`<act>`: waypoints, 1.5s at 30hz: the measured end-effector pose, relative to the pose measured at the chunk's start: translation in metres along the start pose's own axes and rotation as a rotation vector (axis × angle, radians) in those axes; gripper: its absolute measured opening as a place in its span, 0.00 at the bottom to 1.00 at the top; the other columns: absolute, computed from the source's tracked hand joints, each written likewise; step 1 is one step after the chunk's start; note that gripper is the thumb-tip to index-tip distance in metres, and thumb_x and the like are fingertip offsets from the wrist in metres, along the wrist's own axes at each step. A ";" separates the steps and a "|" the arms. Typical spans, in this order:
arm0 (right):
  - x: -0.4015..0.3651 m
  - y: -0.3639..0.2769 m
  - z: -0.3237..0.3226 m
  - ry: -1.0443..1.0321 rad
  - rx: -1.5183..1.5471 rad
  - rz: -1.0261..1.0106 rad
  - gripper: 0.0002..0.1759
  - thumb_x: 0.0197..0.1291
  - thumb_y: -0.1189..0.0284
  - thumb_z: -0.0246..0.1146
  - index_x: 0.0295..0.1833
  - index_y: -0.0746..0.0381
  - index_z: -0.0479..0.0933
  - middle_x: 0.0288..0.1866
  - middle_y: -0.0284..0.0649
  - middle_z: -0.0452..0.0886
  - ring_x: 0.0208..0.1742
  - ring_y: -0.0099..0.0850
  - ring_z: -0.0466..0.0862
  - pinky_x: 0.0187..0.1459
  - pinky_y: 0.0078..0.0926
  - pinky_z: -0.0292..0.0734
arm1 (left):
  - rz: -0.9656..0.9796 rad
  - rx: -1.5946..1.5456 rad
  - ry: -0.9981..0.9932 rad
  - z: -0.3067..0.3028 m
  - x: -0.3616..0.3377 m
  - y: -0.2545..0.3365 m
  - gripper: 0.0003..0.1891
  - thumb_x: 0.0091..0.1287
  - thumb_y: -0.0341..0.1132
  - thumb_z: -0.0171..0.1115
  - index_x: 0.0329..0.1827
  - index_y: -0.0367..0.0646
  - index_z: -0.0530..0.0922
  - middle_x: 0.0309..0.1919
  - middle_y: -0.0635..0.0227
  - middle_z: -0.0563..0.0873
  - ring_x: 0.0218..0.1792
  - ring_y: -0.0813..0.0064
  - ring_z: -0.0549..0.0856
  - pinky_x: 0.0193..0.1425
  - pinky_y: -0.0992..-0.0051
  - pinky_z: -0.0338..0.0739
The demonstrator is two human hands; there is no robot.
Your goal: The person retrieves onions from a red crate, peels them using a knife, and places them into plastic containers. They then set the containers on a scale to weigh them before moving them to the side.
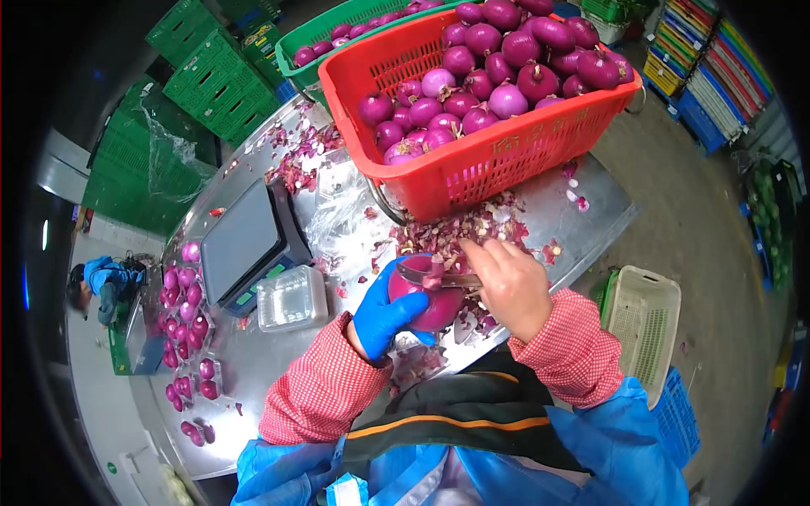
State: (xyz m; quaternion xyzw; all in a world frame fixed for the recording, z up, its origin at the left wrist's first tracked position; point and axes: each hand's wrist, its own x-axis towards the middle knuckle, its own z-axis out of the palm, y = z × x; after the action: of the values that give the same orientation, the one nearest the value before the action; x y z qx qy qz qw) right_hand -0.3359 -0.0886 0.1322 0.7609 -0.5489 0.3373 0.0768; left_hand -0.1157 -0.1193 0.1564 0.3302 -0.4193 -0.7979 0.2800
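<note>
My left hand (381, 314), in a blue glove, is closed around a large red onion (437, 312) over the front of the metal table. My bare right hand (509, 284) grips a small knife (461, 280), its blade lying against the onion's upper side. A bit of the onion's top stands up by the blade. Loose onion skins (494, 223) are heaped on the table just beyond my hands, with more scraps under them. The knife's handle is mostly hidden in my right hand.
A red crate (506, 169) full of red onions stands beyond my hands, a green crate (291, 55) behind it. To the left are a scale (246, 243), a clear plastic tray (293, 300) and packed onions (187, 316). A beige basket (648, 325) sits lower right. Another person (110, 282) is far left.
</note>
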 end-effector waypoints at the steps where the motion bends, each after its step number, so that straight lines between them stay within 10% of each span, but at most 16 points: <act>1: -0.004 0.001 0.000 0.000 -0.002 0.010 0.18 0.52 0.76 0.62 0.50 0.63 0.80 0.31 0.35 0.75 0.34 0.31 0.80 0.33 0.27 0.79 | 0.021 0.046 0.003 0.003 -0.001 0.001 0.36 0.62 0.42 0.70 0.71 0.42 0.63 0.56 0.62 0.79 0.49 0.66 0.85 0.33 0.73 0.87; 11: -0.036 -0.001 0.005 -0.047 0.087 0.288 0.24 0.49 0.80 0.65 0.56 0.63 0.78 0.37 0.41 0.78 0.39 0.40 0.82 0.39 0.35 0.79 | 0.073 0.066 0.084 0.002 0.001 -0.003 0.38 0.60 0.39 0.72 0.71 0.43 0.63 0.57 0.61 0.78 0.48 0.64 0.86 0.30 0.72 0.87; 18: -0.003 -0.008 -0.011 -0.078 0.749 0.341 0.28 0.60 0.65 0.67 0.65 0.61 0.71 0.45 0.47 0.80 0.42 0.47 0.83 0.45 0.36 0.79 | 0.212 0.329 0.079 0.000 0.010 -0.016 0.43 0.55 0.38 0.76 0.73 0.43 0.62 0.58 0.60 0.78 0.51 0.64 0.84 0.52 0.70 0.82; 27: -0.015 -0.017 0.001 -0.440 1.124 0.131 0.10 0.64 0.69 0.64 0.38 0.65 0.77 0.26 0.41 0.78 0.29 0.36 0.81 0.33 0.34 0.74 | 0.382 0.930 0.208 -0.010 0.023 -0.026 0.51 0.49 0.38 0.78 0.76 0.38 0.58 0.63 0.50 0.74 0.62 0.55 0.78 0.67 0.63 0.72; 30: -0.013 -0.004 -0.010 -0.571 1.324 0.850 0.11 0.67 0.68 0.62 0.37 0.64 0.79 0.25 0.34 0.78 0.29 0.25 0.80 0.32 0.28 0.74 | 0.455 0.933 0.161 -0.013 0.029 -0.022 0.51 0.49 0.37 0.78 0.76 0.38 0.58 0.64 0.49 0.73 0.65 0.53 0.76 0.70 0.61 0.70; 32: -0.034 0.025 0.038 -0.155 1.284 0.514 0.16 0.70 0.60 0.62 0.51 0.62 0.78 0.30 0.31 0.76 0.21 0.16 0.70 0.21 0.17 0.66 | 0.568 1.191 0.032 -0.011 0.030 -0.010 0.51 0.51 0.34 0.78 0.77 0.39 0.57 0.69 0.50 0.70 0.69 0.54 0.71 0.72 0.60 0.67; 35: -0.027 0.031 0.014 -0.419 1.686 0.853 0.29 0.70 0.57 0.61 0.68 0.63 0.65 0.40 0.37 0.77 0.22 0.18 0.70 0.20 0.17 0.66 | 0.699 1.412 -0.097 -0.004 0.034 -0.005 0.53 0.53 0.32 0.78 0.79 0.39 0.53 0.74 0.54 0.65 0.73 0.57 0.66 0.75 0.61 0.63; 40: -0.036 0.017 0.025 -0.262 1.912 0.781 0.36 0.71 0.57 0.60 0.74 0.64 0.57 0.44 0.39 0.76 0.21 0.19 0.70 0.20 0.17 0.66 | 0.162 0.186 0.034 0.002 0.033 -0.041 0.57 0.55 0.39 0.79 0.81 0.42 0.46 0.72 0.55 0.65 0.70 0.62 0.71 0.71 0.63 0.70; 45: -0.035 0.000 0.023 -0.290 1.328 0.693 0.30 0.70 0.61 0.61 0.70 0.66 0.65 0.40 0.40 0.80 0.32 0.29 0.83 0.31 0.29 0.78 | 0.173 -0.165 0.099 -0.012 0.037 -0.069 0.51 0.54 0.40 0.79 0.77 0.44 0.55 0.68 0.58 0.71 0.68 0.59 0.74 0.70 0.60 0.72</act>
State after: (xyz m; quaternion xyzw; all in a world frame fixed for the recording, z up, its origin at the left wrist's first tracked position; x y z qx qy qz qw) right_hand -0.3316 -0.0723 0.0943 0.4684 -0.4430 0.4980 -0.5800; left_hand -0.1409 -0.1180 0.0819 0.3078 -0.3648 -0.7853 0.3944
